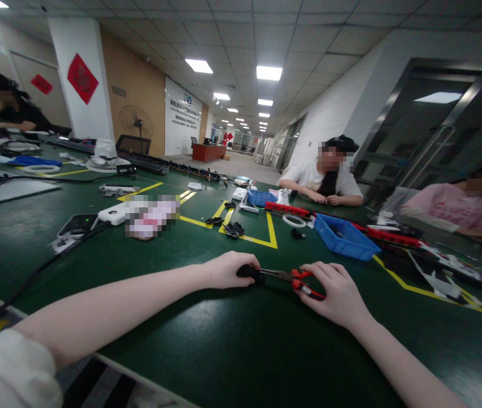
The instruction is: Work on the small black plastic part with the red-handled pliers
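Near the middle of the green table (160, 340), my left hand (233, 270) is closed on a small black part (250, 273), holding it just above or on the surface. My right hand (337, 292) grips the red and black handles of long-nosed pliers (298, 277). The jaws point left and reach the right side of the black part; whether they pinch it is too small to tell. Beyond my hands, small black pieces (234, 229) lie beside yellow tape on the table.
A blue bin (345, 238) stands at the right, with a smaller blue bin (261, 198) farther back. A phone (152, 218) and a white device (117, 213) with a black cable lie at the left. People sit across the table.
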